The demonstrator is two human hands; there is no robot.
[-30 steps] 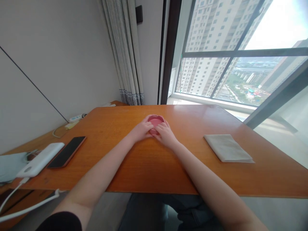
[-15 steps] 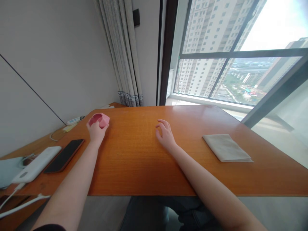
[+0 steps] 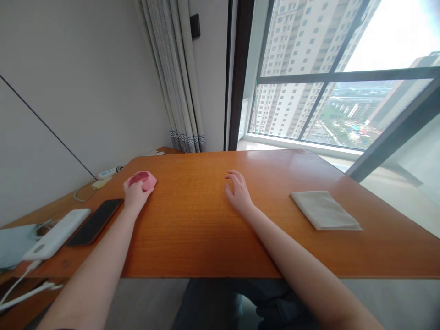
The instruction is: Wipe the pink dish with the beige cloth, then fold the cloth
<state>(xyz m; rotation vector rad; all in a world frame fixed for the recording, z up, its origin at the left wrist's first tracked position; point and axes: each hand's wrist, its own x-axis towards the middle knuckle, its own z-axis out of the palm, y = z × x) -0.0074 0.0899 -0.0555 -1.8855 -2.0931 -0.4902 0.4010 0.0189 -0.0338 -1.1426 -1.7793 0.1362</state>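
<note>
At the far left of the table, my left hand (image 3: 135, 196) grips the near rim of a small pink faceted bowl (image 3: 150, 180), thumb on one side. The bowl sits at table height with its opening facing up; whether its base touches the wood is hidden by my hand. My right hand (image 3: 239, 192) is over the middle of the table, fingers loosely bent and apart, holding nothing. A folded light grey cloth (image 3: 325, 211) lies to the right of that hand.
On the left lie a dark phone (image 3: 95, 223), a white power bank (image 3: 57, 234) with a cable, and a pale bag-like item (image 3: 15, 245). A power strip (image 3: 107, 173) is near the wall. The wooden table (image 3: 192, 229) ends just before my lap; a window stands beyond.
My left hand has moved down a little with the pink bowl, which now sits lower and more level. My right hand has shifted slightly right, its fingers a bit straighter.
</note>
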